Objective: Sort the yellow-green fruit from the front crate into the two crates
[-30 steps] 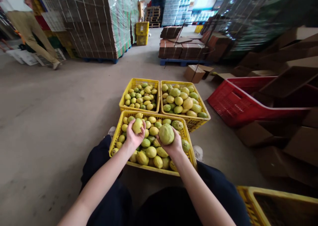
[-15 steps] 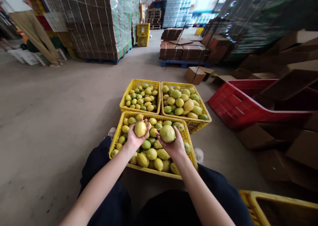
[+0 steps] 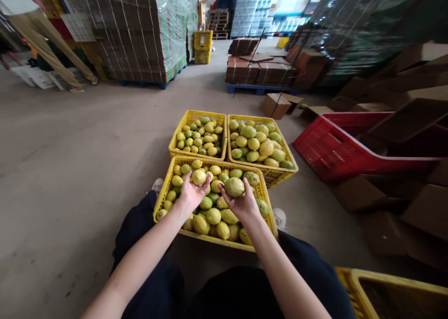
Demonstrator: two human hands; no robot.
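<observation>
Over the near yellow crate, my left hand holds a yellow lemon at its fingertips, palm turned up. My right hand grips a larger, greener lemon between thumb and fingers. Many loose lemons, yellow and green, fill the crate beneath both hands. Behind it stand two more yellow crates side by side. Smaller lemons lie in the left one, and bigger lemons are heaped in the right one.
A red crate with cardboard in it stands at the right, among piled cardboard boxes. Another yellow crate is at the lower right. Farther back are a wrapped pallet stack, flat cardboard on a blue pallet and a person.
The lemon in my left hand has shifted up toward the fingertips. The one in my right hand has turned and now lies more sideways. The person at the back left has stepped.
</observation>
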